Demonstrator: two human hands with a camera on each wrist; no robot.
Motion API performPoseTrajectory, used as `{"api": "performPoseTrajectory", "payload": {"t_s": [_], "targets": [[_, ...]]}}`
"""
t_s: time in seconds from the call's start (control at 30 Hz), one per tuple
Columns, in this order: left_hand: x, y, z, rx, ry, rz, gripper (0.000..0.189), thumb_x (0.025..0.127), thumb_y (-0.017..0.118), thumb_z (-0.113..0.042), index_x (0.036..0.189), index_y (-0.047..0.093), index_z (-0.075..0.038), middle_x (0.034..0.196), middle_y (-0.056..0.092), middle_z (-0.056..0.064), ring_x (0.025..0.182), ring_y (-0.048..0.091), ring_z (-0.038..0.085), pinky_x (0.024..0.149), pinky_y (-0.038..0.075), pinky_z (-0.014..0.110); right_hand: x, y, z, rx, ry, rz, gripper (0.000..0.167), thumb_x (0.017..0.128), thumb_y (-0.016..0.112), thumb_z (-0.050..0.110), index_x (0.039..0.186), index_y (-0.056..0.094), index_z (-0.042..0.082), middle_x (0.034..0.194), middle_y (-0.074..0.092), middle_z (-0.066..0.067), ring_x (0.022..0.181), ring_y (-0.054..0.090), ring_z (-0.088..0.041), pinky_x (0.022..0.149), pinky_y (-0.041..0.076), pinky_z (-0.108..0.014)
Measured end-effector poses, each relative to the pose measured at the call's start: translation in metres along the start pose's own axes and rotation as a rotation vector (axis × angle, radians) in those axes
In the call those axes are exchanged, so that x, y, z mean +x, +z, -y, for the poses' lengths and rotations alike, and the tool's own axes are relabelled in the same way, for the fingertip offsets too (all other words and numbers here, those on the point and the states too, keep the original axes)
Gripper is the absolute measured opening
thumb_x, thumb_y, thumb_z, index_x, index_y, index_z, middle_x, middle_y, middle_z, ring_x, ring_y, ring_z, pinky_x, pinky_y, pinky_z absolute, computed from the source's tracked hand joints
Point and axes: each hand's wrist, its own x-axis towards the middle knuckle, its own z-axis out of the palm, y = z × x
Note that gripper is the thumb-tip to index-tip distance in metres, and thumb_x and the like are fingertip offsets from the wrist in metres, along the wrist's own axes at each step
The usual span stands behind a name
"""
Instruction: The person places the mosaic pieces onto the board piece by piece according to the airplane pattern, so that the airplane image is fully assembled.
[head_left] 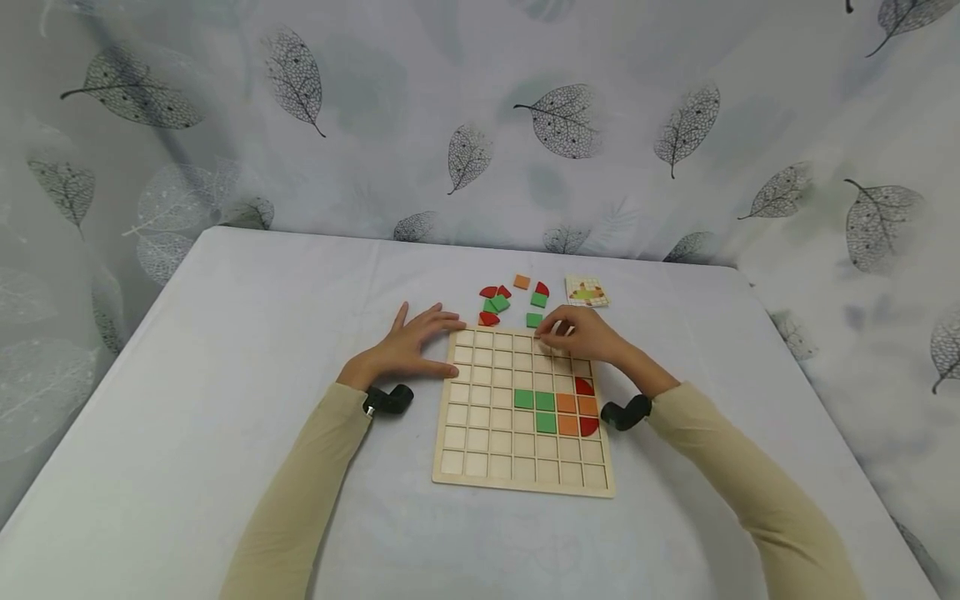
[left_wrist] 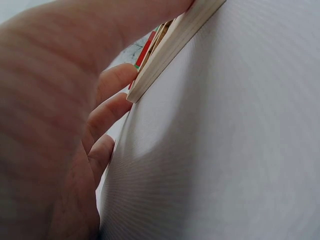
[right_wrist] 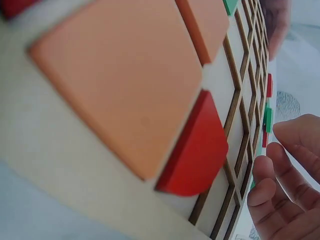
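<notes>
A square wooden grid board (head_left: 480,417) lies on the table with green tiles (head_left: 545,423), orange tiles (head_left: 567,425) and red quarter-round tiles (head_left: 588,427) set in its cells. My left hand (head_left: 412,343) rests at the board's upper left edge, fingers spread, thumb against the side; the left wrist view shows fingertips (left_wrist: 122,77) at the board's corner. Over the board's far edge hovers my right hand (head_left: 581,332), fingers loosely bent, close to a loose green tile (head_left: 534,320). No tile shows between its fingers in the right wrist view, where a red tile (right_wrist: 197,150) stands out nearby.
Beyond the board lie loose tiles, among them an orange square (head_left: 522,282), a green square (head_left: 538,299) and a red piece (head_left: 488,292). A small pattern card (head_left: 587,292) sits at their right. White cloth covers the table (head_left: 225,400); a leaf-print curtain (head_left: 495,192) hangs behind.
</notes>
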Motion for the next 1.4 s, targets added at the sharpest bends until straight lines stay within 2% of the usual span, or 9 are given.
{"api": "performPoseTrajectory", "payload": {"t_s": [0.13, 0.3, 0.5, 0.83, 1.13, 1.4], "targets": [[0.0, 0.0, 0.0, 0.008, 0.0, -0.003, 0.074, 0.08, 0.077, -0.043, 0.144, 0.047, -0.02, 0.154, 0.037, 0.006, 0.151, 0.01, 0.025, 0.116, -0.018, 0.052, 0.004, -0.003, 0.0, 0.021, 0.055, -0.011, 0.014, 0.09, 0.068, 0.005, 0.103, 0.072, 0.001, 0.099, 0.068, -0.013, 0.08, 0.064, -0.02, 0.067, 0.052, -0.027], [0.0, 0.001, 0.001, 0.008, -0.005, -0.001, 0.075, 0.08, 0.076, -0.044, 0.145, 0.046, -0.02, 0.154, 0.037, 0.005, 0.151, 0.01, 0.024, 0.116, -0.019, 0.05, 0.009, -0.005, 0.001, 0.043, 0.065, -0.024, 0.018, 0.09, 0.067, 0.004, 0.107, 0.07, -0.003, 0.103, 0.066, -0.019, 0.084, 0.064, -0.028, 0.072, 0.052, -0.032], [0.001, 0.002, 0.002, 0.003, -0.002, -0.003, 0.075, 0.08, 0.076, -0.045, 0.145, 0.047, -0.02, 0.154, 0.037, 0.004, 0.151, 0.01, 0.023, 0.116, -0.019, 0.05, 0.015, -0.004, -0.003, 0.074, 0.119, -0.019, 0.023, 0.09, 0.066, 0.004, 0.112, 0.067, -0.004, 0.112, 0.063, -0.022, 0.091, 0.063, -0.033, 0.072, 0.051, -0.032], [0.001, 0.001, 0.001, -0.001, -0.009, -0.001, 0.075, 0.08, 0.077, -0.045, 0.145, 0.047, -0.02, 0.154, 0.037, 0.004, 0.151, 0.01, 0.023, 0.116, -0.019, 0.05, 0.023, -0.001, -0.005, 0.005, 0.155, -0.013, 0.022, 0.088, 0.068, 0.004, 0.11, 0.068, -0.002, 0.115, 0.062, -0.02, 0.092, 0.065, -0.033, 0.075, 0.052, -0.037], [0.001, 0.002, 0.002, -0.001, -0.013, -0.002, 0.075, 0.08, 0.077, -0.045, 0.145, 0.046, -0.022, 0.154, 0.037, 0.002, 0.151, 0.011, 0.021, 0.116, -0.019, 0.048, 0.025, -0.001, -0.001, -0.014, 0.158, -0.006, 0.022, 0.087, 0.07, 0.004, 0.107, 0.068, -0.004, 0.108, 0.066, -0.02, 0.081, 0.064, -0.027, 0.069, 0.05, -0.03], [0.001, 0.002, 0.003, 0.0, -0.008, -0.003, 0.075, 0.08, 0.077, -0.045, 0.144, 0.047, -0.021, 0.154, 0.037, 0.004, 0.151, 0.01, 0.023, 0.116, -0.019, 0.049, 0.023, -0.001, 0.001, 0.002, 0.189, -0.014, 0.022, 0.087, 0.071, 0.006, 0.108, 0.068, -0.003, 0.108, 0.066, -0.019, 0.083, 0.064, -0.027, 0.07, 0.049, -0.029]]}}
